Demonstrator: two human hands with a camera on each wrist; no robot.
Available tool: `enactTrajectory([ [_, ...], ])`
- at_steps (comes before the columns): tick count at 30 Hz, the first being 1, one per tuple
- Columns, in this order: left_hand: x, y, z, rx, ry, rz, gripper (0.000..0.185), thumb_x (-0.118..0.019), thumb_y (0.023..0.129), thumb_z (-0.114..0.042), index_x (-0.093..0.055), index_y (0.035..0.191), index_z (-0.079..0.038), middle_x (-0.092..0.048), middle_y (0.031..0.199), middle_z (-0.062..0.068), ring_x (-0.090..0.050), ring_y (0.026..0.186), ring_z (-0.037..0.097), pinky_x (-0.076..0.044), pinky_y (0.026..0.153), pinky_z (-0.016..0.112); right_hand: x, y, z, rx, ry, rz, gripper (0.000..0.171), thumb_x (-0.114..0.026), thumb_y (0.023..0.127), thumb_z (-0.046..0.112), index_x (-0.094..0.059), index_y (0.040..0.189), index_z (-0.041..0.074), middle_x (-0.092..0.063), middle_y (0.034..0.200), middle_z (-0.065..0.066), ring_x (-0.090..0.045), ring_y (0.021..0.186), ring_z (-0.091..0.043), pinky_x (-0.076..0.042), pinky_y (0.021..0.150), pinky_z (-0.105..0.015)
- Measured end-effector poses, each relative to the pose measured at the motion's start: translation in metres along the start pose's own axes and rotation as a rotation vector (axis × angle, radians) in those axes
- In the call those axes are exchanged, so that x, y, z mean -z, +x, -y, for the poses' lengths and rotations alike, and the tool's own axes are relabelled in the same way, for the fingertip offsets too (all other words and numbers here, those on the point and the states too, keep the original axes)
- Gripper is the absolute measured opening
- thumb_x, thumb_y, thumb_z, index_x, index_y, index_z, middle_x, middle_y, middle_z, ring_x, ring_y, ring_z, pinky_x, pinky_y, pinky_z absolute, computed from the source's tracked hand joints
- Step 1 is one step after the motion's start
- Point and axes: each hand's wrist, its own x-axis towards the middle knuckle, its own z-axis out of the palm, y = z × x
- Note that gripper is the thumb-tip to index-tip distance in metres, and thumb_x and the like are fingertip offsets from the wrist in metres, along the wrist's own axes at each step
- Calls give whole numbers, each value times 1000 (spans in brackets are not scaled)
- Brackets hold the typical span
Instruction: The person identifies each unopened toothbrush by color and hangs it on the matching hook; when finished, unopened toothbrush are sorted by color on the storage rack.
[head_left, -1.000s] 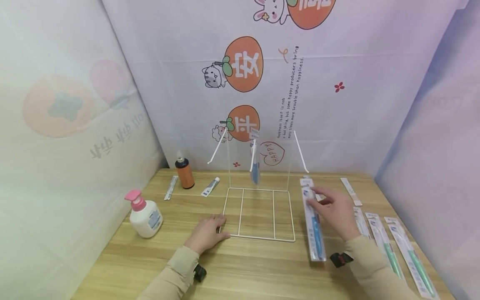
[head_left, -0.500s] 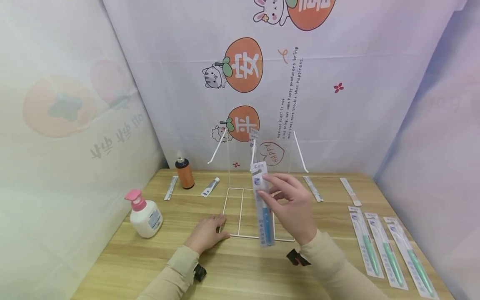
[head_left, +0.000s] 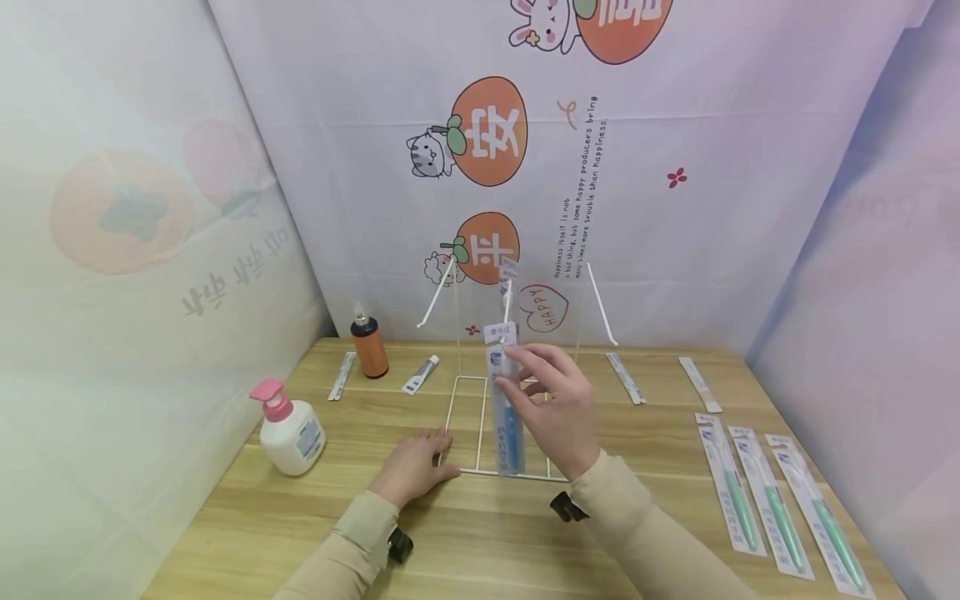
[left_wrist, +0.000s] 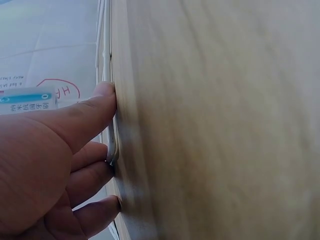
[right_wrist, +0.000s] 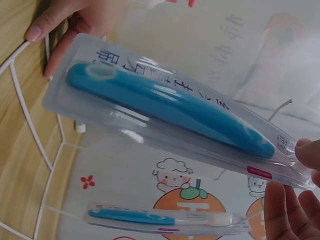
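My right hand pinches a packaged blue toothbrush near its upper end, between thumb and fingers. The pack hangs upright, its hanger-hole end right at the tip of the middle hook of a white wire display rack. Farther back on that hook hangs another packaged blue toothbrush, seen whole in the right wrist view. My left hand rests on the front left corner of the rack's base. Its thumb and fingertips press at the wire and the tabletop.
Three packaged green toothbrushes lie at the right. Slim packets and a small toothpaste tube lie farther back. A pink-topped pump bottle and an orange-and-black bottle stand at the left. Side hooks jut forward.
My right hand has carried the blue toothbrush pack leftward from the rack's right side, raising it to the middle hook's tip. My left hand has stayed on the rack's corner.
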Motion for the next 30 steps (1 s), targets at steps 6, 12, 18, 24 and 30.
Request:
enactTrajectory([
  [6, 0, -1, -1, -10, -18, -10, 66, -80, 99, -40, -64, 149, -1, -57, 157, 17, -48, 147, 50, -37, 121, 66, -9, 4, -17, -19, -66, 14, 43, -92, 86, 2, -76, 126, 8, -67, 123, -9, -72, 89, -20, -66, 64, -32],
  [12, 0, -1, -1, -17, -18, -16, 66, -81, 98, -40, -64, 148, 0, -58, 156, 18, -50, 145, 51, -38, 120, 66, -17, 15, -36, -33, -92, 13, 42, -91, 87, 1, -72, 125, 4, -64, 122, -14, -72, 89, -24, -67, 64, -36],
  [18, 0, -1, -1, -20, -21, -22, 65, -81, 98, -39, -64, 148, 0, -58, 155, 19, -50, 145, 51, -39, 119, 67, -25, 30, -53, -47, -151, 2, 41, -86, 87, -6, -70, 123, 5, -64, 122, -16, -74, 88, -27, -67, 66, -36],
  [24, 0, -1, -1, -24, -15, -20, 65, -81, 98, -39, -64, 148, 0, -58, 155, 20, -50, 144, 51, -39, 119, 67, -29, 41, -68, -87, -201, 22, 40, -81, 89, -11, -68, 124, 4, -62, 128, -17, -72, 94, -28, -67, 72, -36],
  [30, 1, -2, -2, -22, -14, -20, 65, -81, 98, -39, -64, 147, 1, -59, 154, 20, -50, 144, 52, -39, 119, 68, -32, 47, -79, -104, -231, 36, 40, -81, 92, -6, -67, 127, 7, -61, 130, -15, -70, 97, -25, -66, 75, -29],
])
